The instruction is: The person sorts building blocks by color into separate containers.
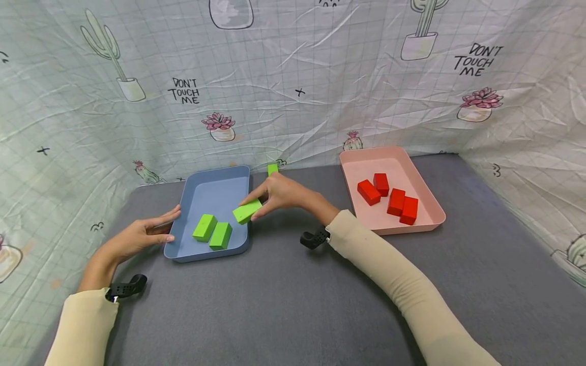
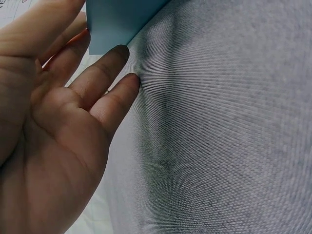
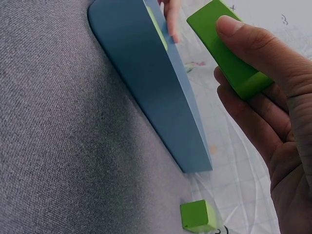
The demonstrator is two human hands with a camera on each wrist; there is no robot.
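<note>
In the head view my right hand (image 1: 284,193) pinches a green block (image 1: 247,211) between thumb and fingers, over the right rim of the blue tray (image 1: 215,178). The right wrist view shows that held block (image 3: 219,48) raised above the tray's wall (image 3: 146,73). Two more green blocks, one (image 1: 204,227) beside the other (image 1: 221,236), lie in the front part of the tray. My left hand (image 1: 142,235) rests against the tray's left side, its fingers fairly straight; the left wrist view shows its fingertips at the blue wall (image 2: 117,24).
Another green block (image 1: 272,169) stands on the grey table (image 1: 293,300) near the back edge, right of the blue tray. At the right, a pink tray (image 1: 412,173) holds several red blocks (image 1: 396,202). A printed cloth (image 1: 293,66) hangs behind the table.
</note>
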